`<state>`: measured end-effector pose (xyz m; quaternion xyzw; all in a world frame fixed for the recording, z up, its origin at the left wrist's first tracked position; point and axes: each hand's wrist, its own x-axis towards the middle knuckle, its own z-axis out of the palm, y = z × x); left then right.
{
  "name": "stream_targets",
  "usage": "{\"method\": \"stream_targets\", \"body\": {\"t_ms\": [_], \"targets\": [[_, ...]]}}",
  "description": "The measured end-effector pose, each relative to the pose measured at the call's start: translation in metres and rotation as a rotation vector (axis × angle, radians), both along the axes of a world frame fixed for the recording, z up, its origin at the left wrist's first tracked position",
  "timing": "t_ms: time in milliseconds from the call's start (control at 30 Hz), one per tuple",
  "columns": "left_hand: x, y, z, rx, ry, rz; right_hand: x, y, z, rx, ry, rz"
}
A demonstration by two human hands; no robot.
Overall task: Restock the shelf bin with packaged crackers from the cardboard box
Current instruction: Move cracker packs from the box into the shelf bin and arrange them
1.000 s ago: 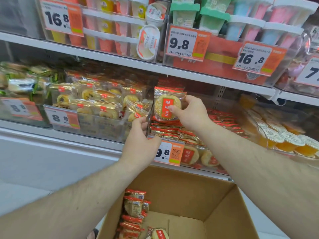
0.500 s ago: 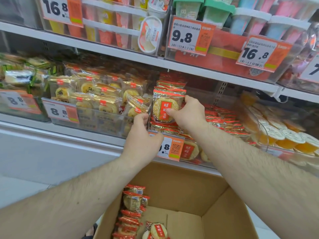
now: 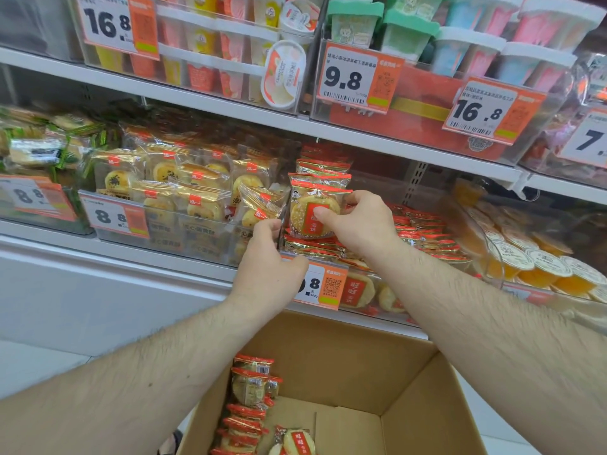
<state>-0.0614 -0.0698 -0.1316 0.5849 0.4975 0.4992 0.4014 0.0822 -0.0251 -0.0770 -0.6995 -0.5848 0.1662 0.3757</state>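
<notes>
My right hand point(image 3: 356, 224) pinches an upright cracker packet point(image 3: 310, 211), clear with a red label, at the front of a row of like packets standing in the clear shelf bin point(image 3: 361, 292). My left hand point(image 3: 267, 267) grips the bin's left front corner beside the packet. More cracker packets lie flat in the bin to the right point(image 3: 423, 234). Below, the open cardboard box point(image 3: 423, 399) holds several cracker packets point(image 3: 249, 392) along its left side.
A bin of gold-wrapped pastries point(image 3: 184, 188) stands left of the cracker bin, and orange jelly cups point(image 3: 538, 264) fill the bin to the right. The shelf above point(image 3: 230, 103) carries tubs and price tags close over the cracker stack.
My right hand has lowered the packet slightly and set it against the standing row. My left hand stays on the bin's corner. The view has shifted a little.
</notes>
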Motion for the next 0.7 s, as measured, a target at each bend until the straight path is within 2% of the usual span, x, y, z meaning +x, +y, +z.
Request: {"method": "stream_targets", "body": {"t_ms": [367,700], "targets": [[-0.002,0.001,-0.003,-0.006,0.022,-0.025,-0.002,0.019,0.015,-0.013,-0.001,-0.107],[-0.002,0.002,-0.004,-0.006,0.057,-0.006,-0.005,0.013,0.008,-0.023,-0.115,-0.104]]}}
